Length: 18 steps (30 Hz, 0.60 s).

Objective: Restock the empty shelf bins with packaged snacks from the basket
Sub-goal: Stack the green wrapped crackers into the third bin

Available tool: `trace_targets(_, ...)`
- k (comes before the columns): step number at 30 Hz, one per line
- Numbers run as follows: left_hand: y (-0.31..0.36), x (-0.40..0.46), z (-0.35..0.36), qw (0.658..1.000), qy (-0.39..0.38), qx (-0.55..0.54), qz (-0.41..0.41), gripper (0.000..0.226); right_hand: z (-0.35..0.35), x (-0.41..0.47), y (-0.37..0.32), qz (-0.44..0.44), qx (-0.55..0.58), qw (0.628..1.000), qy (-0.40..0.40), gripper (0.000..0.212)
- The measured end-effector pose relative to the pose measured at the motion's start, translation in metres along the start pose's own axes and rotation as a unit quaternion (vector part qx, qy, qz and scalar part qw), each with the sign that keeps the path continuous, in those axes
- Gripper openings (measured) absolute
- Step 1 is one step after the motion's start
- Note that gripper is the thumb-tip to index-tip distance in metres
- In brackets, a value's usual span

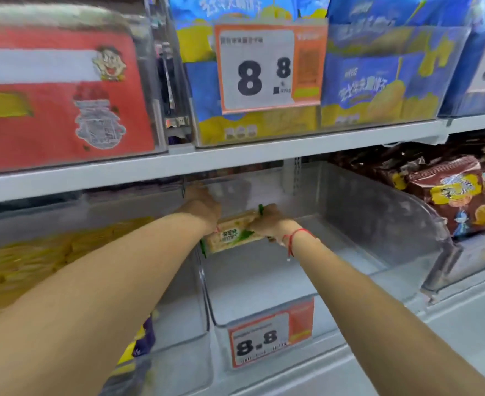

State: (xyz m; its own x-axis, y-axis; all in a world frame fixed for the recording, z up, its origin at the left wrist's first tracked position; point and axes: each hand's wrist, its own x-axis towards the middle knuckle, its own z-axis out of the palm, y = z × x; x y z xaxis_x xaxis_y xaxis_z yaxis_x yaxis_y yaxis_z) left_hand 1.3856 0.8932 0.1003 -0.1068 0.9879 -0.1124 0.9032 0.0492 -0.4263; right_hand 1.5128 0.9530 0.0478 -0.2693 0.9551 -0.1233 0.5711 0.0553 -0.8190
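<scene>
Both my arms reach into a clear plastic shelf bin (378, 224) on the lower shelf. My left hand (204, 208) and my right hand (267, 221) together hold a green and beige packaged snack (230, 238) over the bin's bare floor, near its back left. The left hand grips the pack's left end, the right hand grips its right end. The fingers of both hands are hidden behind the pack and knuckles. A red string bracelet sits on my right wrist. The basket is out of view.
A price tag (270, 335) reading 8.8 hangs on the bin's front. Yellow packs (30, 261) fill the bin to the left, brown snack bags (450, 195) the one to the right. Above, the upper shelf holds red (58, 90) and blue-yellow packs (378, 78).
</scene>
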Motion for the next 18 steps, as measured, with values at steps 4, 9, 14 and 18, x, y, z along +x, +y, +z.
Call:
trace_targets(4,-0.002,0.01,-0.002,0.999,-0.022,0.032,0.012,0.035,0.011,0.017,0.012,-0.014,-0.073,0.997,0.004,0.051)
trace_targets(9,-0.008,0.016,-0.002,0.997,-0.032,0.016,0.071,0.037,0.009,0.018,0.022,-0.023,-0.122,0.991,0.056,0.052)
trace_targets(14,-0.007,0.026,0.003,0.985,-0.132,0.084,0.074,0.055,0.021,0.018,0.018,-0.006,0.037,0.999,0.025,0.054)
trace_targets(18,-0.007,0.034,0.015,0.985,-0.107,0.131,0.043,0.069,0.026,0.017,0.016,0.01,0.067,0.996,-0.05,0.072)
